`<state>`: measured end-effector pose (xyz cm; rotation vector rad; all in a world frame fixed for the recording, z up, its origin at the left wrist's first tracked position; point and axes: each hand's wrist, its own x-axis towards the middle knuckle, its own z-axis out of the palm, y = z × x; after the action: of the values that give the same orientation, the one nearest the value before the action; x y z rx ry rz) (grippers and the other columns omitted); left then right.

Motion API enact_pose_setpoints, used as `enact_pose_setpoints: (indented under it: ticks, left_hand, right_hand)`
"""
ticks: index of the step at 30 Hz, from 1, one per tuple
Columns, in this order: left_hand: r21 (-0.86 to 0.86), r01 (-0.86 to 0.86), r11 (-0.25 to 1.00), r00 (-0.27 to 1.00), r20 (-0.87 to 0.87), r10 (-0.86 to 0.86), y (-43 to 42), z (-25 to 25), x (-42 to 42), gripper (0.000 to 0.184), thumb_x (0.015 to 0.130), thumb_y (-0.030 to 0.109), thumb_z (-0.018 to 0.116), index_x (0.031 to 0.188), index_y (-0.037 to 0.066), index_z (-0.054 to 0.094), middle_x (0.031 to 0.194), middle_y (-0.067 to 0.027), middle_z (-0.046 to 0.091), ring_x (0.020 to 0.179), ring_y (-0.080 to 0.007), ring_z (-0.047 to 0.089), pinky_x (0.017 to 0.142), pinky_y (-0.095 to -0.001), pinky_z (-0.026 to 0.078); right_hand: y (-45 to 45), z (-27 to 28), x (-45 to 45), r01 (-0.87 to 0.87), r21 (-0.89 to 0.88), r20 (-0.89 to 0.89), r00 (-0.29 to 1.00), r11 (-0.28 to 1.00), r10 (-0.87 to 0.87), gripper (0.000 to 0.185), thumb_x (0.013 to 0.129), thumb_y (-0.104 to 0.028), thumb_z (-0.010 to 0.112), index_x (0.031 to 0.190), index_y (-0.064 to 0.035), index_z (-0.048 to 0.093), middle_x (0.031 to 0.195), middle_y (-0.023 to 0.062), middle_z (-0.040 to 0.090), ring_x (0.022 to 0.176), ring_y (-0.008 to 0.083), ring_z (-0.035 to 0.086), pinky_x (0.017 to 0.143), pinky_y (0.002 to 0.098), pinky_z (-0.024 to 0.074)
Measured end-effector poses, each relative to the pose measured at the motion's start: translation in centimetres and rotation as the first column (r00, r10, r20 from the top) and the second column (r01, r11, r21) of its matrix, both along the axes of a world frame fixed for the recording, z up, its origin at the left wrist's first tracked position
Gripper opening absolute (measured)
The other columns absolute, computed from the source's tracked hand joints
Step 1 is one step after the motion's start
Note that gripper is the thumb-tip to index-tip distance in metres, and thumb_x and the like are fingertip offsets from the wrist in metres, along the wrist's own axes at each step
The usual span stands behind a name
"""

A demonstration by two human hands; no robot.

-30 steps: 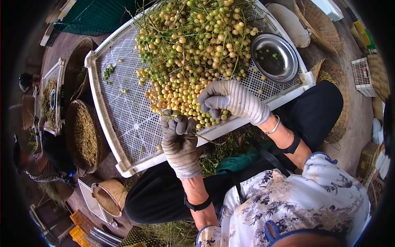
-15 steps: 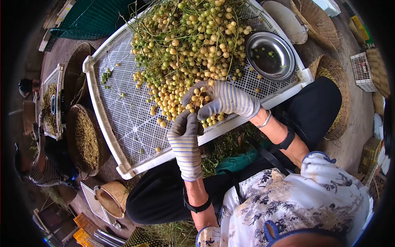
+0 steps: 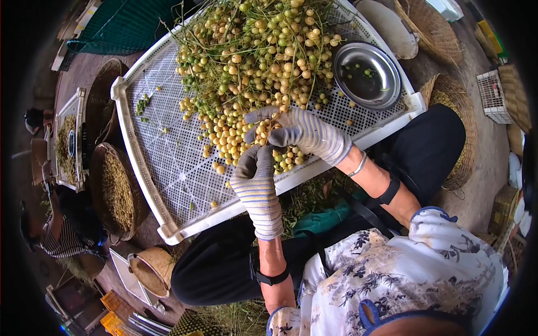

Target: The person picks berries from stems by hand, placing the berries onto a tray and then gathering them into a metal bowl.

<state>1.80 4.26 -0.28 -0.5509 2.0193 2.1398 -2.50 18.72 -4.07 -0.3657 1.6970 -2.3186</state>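
Observation:
Both hands wear striped gloves with grey fingers, above the near edge of a white perforated tray (image 3: 147,162). My right hand (image 3: 302,133) has its fingers closed around a small bunch of yellow berries (image 3: 262,132). Just left of it and close against it, my left hand (image 3: 253,171) is closed, thumb and fingers together at the bunch; what they pinch is hidden. Loose yellow berries (image 3: 224,134) lie behind the hands. Farther back is a big heap of stemmed green and yellow berries (image 3: 258,56). A metal bowl (image 3: 367,78) with a few green berries stands right of the heap.
At the left, a basket of berries (image 3: 116,193) stands near another person (image 3: 61,232) and a second tray (image 3: 68,140). More woven baskets (image 3: 454,131) are at the right. A green cloth (image 3: 322,221) and plant scraps lie below the tray's near edge.
A second ago my hands were apart; they came together, with the berry bunch now in my right hand. Since half a second ago, they have shifted only slightly.

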Motion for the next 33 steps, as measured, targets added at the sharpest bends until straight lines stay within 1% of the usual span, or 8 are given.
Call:
enact_pose_setpoints:
  ticks: [2,5,8,11,14,22,30,33]
  left_hand:
    - [-0.036,-0.014,0.999,1.0,0.023,0.014,-0.1,0.2,0.0,0.021,0.088,0.014,0.068,0.097,-0.005,0.068,0.081,-0.0021,0.066,0.071,-0.0055,0.054,0.067,-0.0211,0.045]
    - [-0.015,-0.058,0.998,0.997,0.04,0.059,0.0,-0.8,0.0,0.024,0.084,0.02,0.073,0.095,-0.001,0.07,0.071,0.0019,0.06,0.059,-0.0032,0.049,0.053,-0.0185,0.036]
    - [0.002,-0.04,0.999,0.996,0.079,0.04,-0.5,-0.4,-0.2,0.026,0.083,0.022,0.074,0.096,0.0,0.07,0.069,0.0022,0.06,0.055,-0.0027,0.048,0.049,-0.0175,0.035]
    - [-0.004,-0.056,0.998,0.997,0.052,0.056,-0.9,-0.2,-0.5,0.027,0.084,0.021,0.073,0.098,-0.002,0.069,0.073,0.0003,0.063,0.056,-0.0032,0.05,0.05,-0.0175,0.039]
    - [-0.077,0.014,0.997,0.999,-0.05,-0.017,-1.6,-1.3,-0.5,0.027,0.086,0.017,0.07,0.103,-0.004,0.067,0.082,-0.0037,0.066,0.064,-0.0056,0.056,0.057,-0.0188,0.046]
    - [-0.101,0.081,0.992,0.99,-0.109,-0.092,-0.8,-0.5,-0.1,0.022,0.086,0.009,0.064,0.102,-0.005,0.066,0.086,-0.0048,0.067,0.073,-0.0071,0.058,0.067,-0.0207,0.047]
    - [-0.087,0.052,0.995,0.996,-0.073,-0.058,-0.6,-0.4,-0.1,0.025,0.086,0.014,0.069,0.104,-0.004,0.068,0.084,-0.0037,0.068,0.073,-0.005,0.057,0.064,-0.0192,0.045]
    - [-0.052,0.086,0.995,0.994,-0.07,-0.089,-0.5,-0.5,-0.1,0.024,0.087,0.014,0.07,0.104,-0.003,0.069,0.083,-0.0022,0.068,0.07,-0.0039,0.055,0.062,-0.0182,0.043]
  right_hand:
    - [0.2,0.4,-0.1,-0.036,-0.016,-0.014,0.999,0.999,0.036,0.058,0.083,-0.047,0.068,0.119,-0.0033,0.06,0.102,0.0059,0.066,0.095,0.0146,0.06,0.083,0.0279,0.0482]
    - [0.2,-2.4,-0.2,0.205,0.542,-0.382,0.924,0.815,0.022,0.047,0.086,-0.043,0.065,0.113,-0.0047,0.063,0.101,0.0088,0.067,0.088,0.0142,0.062,0.069,0.0304,0.0498]
    - [-0.2,-4.2,-0.3,0.196,0.597,-0.191,0.977,0.778,-0.099,0.048,0.081,-0.045,0.07,0.106,-0.0052,0.063,0.09,0.011,0.065,0.077,0.0143,0.062,0.059,0.0329,0.0477]
    - [1.0,1.2,0.0,-0.182,0.237,0.309,0.945,0.954,0.104,0.055,0.075,-0.043,0.078,0.111,-0.0051,0.061,0.091,0.0094,0.067,0.079,0.0148,0.063,0.067,0.031,0.0514]
    - [-0.6,-1.0,-0.4,0.25,0.32,-0.423,0.901,0.914,-0.099,0.056,0.072,-0.037,0.082,0.113,-0.0048,0.061,0.088,0.0074,0.068,0.08,0.0141,0.063,0.076,0.0288,0.0518]
    - [-0.8,0.4,0.8,0.065,0.098,0.485,0.868,0.993,-0.104,0.034,0.084,-0.035,0.072,0.097,-0.0042,0.067,0.075,0.0016,0.065,0.071,0.0051,0.059,0.061,0.0198,0.048]
    - [0.6,-0.8,-0.1,-0.067,-0.202,0.183,0.977,0.977,0.105,0.039,0.085,-0.032,0.071,0.115,-0.0075,0.065,0.09,-0.0022,0.066,0.07,0.003,0.056,0.058,0.0186,0.046]
    - [1.0,1.2,-0.1,-0.01,0.097,0.225,0.974,0.995,-0.012,0.034,0.083,-0.034,0.074,0.101,-0.0065,0.068,0.081,-0.001,0.064,0.066,0.0024,0.054,0.055,0.018,0.0424]
